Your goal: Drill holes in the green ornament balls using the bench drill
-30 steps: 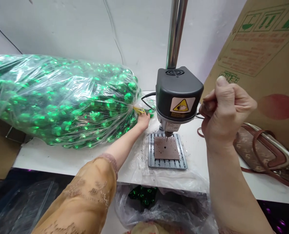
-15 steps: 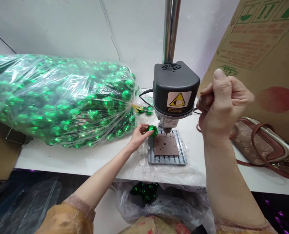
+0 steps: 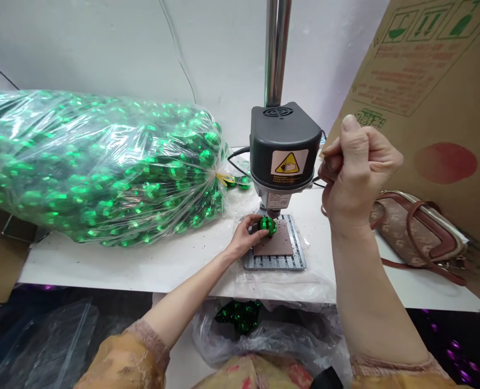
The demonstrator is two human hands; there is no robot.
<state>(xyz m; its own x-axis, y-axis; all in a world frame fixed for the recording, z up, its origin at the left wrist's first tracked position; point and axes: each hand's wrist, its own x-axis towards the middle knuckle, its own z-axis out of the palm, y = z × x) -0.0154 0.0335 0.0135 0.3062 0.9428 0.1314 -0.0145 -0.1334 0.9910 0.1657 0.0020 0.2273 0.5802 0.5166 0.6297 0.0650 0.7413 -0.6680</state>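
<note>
My left hand (image 3: 243,237) pinches a faceted green bead (image 3: 268,226) against the brown pad (image 3: 274,247), right under the bit of a small bench drill press (image 3: 284,146). The pad lies on a slotted grey metal base (image 3: 274,263). The bit's tip is hidden behind the bead. My right hand (image 3: 355,173) is raised in a closed fist to the right of the drill head. A thin dark cord (image 3: 319,182) reaches its fingers, but I cannot tell whether they grip it.
A large clear bag of green beads (image 3: 94,167) lies on the white table (image 3: 102,275) to the left. A cardboard carton (image 3: 418,81) leans on the right, before a patterned handbag (image 3: 413,232). Below the table edge sits a plastic bag (image 3: 240,319) holding green beads.
My left hand has come from the bag's tied neck to the pad, carrying the green bead under the bit. My right fist stays raised, with little change.
</note>
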